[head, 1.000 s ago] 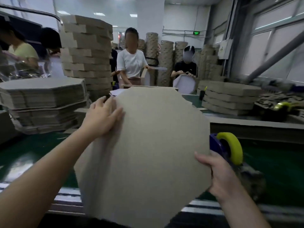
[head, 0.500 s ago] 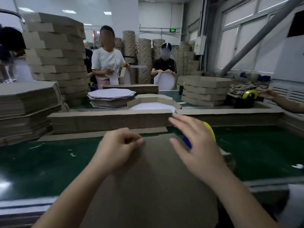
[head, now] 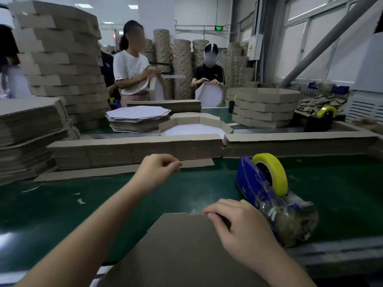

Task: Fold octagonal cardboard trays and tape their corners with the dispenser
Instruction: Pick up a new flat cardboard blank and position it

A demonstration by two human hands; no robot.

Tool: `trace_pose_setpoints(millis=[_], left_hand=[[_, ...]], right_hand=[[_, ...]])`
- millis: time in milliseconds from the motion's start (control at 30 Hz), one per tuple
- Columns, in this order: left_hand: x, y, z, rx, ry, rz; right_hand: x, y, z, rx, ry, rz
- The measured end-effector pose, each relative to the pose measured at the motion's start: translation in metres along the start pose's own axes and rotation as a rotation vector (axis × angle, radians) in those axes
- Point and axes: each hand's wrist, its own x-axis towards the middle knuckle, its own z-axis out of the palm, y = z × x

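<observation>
A flat brown cardboard sheet (head: 178, 251) lies on the green belt (head: 62, 204) right in front of me. My right hand (head: 240, 228) grips its far right corner, fingers curled over the edge. My left hand (head: 157, 170) is stretched forward with curled fingers; its thumb tip sits by a flat cardboard strip (head: 196, 163) at the foot of a long pile of strips (head: 134, 150), and nothing shows inside the hand. The blue tape dispenser (head: 255, 187) with a yellow roll (head: 273, 172) stands just right of my right hand.
Tall stacks of flat sheets (head: 27, 131) stand at the left. Beyond the strips are a folded tray (head: 194, 123), white octagons (head: 138, 114), finished trays (head: 263, 106) and a second dispenser (head: 323, 118). Two people fold across the belt; another hand (head: 371, 124) shows at the right edge.
The sheet went from upright to flat on the belt. My left hand left it and reached forward to the strips. My right hand came back and took the sheet's far corner.
</observation>
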Motion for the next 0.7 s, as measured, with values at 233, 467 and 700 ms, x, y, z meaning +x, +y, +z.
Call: trace_pose_setpoints(millis=[233, 467, 700], left_hand=[[0.097, -0.067, 0.004, 0.660, 0.085, 0.019], [0.140, -0.107, -0.013, 0.768, -0.166, -0.168], [0.128, -0.098, -0.008, 0.962, 0.088, 0.029]], right_hand=[[0.002, -0.004, -0.010, 0.012, -0.046, 0.037], [0.005, 0.000, -0.009, 0.071, -0.122, 0.096], [0.007, 0.003, -0.002, 0.082, -0.163, 0.123]])
